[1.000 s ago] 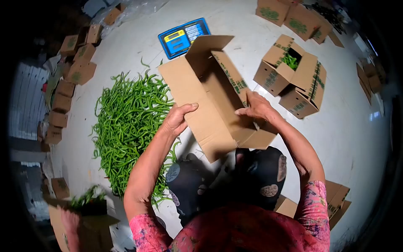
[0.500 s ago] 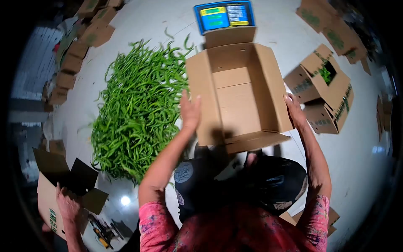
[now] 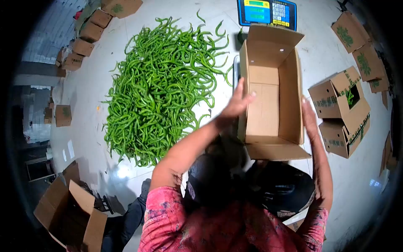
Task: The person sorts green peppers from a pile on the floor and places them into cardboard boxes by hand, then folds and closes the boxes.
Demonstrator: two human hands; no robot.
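An empty open cardboard box (image 3: 263, 101) stands upright between my hands, its far and near flaps spread outward. My left hand (image 3: 237, 103) is at the box's left side, thumb apart from the fingers, which lie along the wall. Against the right wall rests my right hand (image 3: 310, 116), its fingers stretched and partly hidden. Just beyond the box is a blue scale display (image 3: 267, 11) with lit green digits. A strip of the scale's platform shows along the box's left side. Left of the box, a large heap of green chili peppers (image 3: 155, 92) lies on the floor.
Two cardboard boxes (image 3: 340, 111) sit at the right, one with green peppers inside. More cartons (image 3: 362, 59) line the far right and the upper left (image 3: 90, 31). At the lower left is another open box (image 3: 69, 214), beside a person's dark-clothed leg (image 3: 126, 222).
The tilted box has been turned upright and set down by the display. My hands have moved to its two sides. The co-worker's hand at lower left has gone out of view.
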